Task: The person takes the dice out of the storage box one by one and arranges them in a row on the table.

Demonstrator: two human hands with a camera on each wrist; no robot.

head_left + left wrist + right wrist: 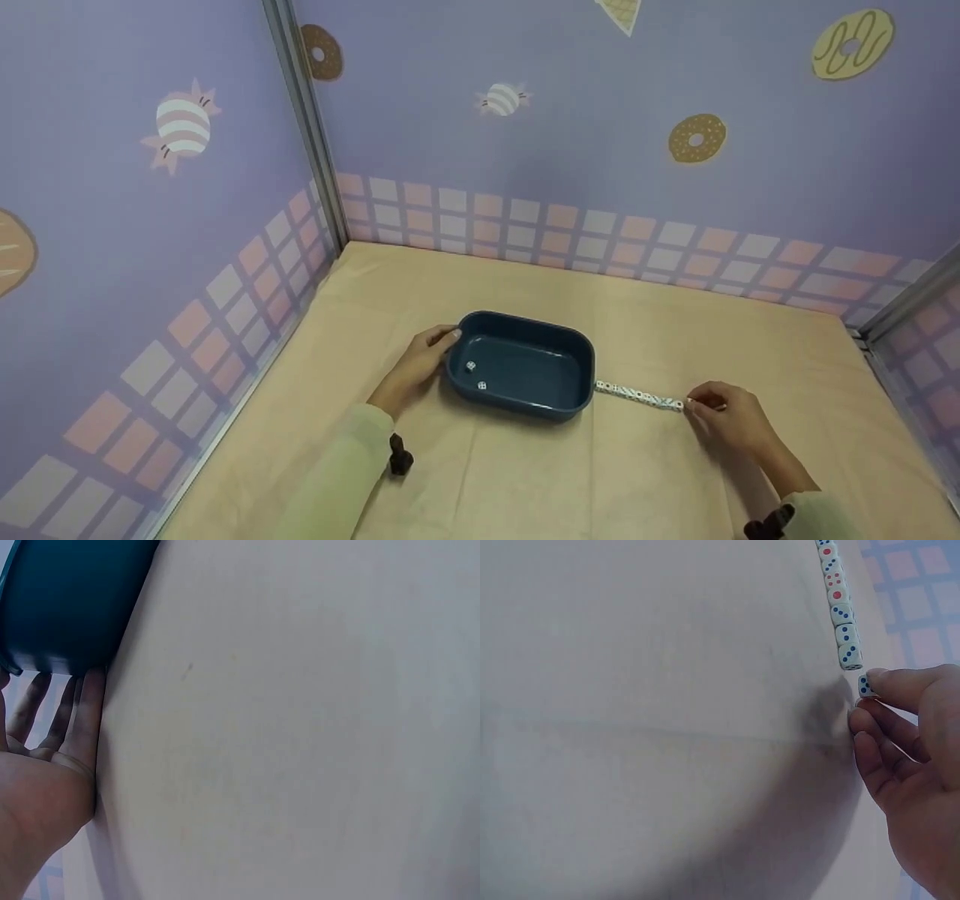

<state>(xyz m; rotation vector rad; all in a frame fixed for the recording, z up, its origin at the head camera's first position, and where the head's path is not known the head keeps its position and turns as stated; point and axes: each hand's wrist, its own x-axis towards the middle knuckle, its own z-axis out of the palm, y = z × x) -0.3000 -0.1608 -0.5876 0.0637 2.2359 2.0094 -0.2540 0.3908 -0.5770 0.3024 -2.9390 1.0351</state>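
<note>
A dark blue rectangular box [525, 367] with rounded corners stands on the table, with two white dice [471, 366] inside near its left end. My left hand [421, 364] holds that end, thumb at the rim and fingers [88, 712] against the outer wall. From the box's right side runs a straight row of white dice [639, 394], marked with blue and red pips. Between thumb and fingertips my right hand [739, 420] pinches a single die [866, 685]. In the right wrist view a small gap separates it from the near end of the row [845, 634].
A pale cloth [525, 480] with light creases covers the table. Purple walls [585, 150] with sweets and a pink-and-white check border enclose it at the back and sides. A metal post [304, 112] stands in the back left corner.
</note>
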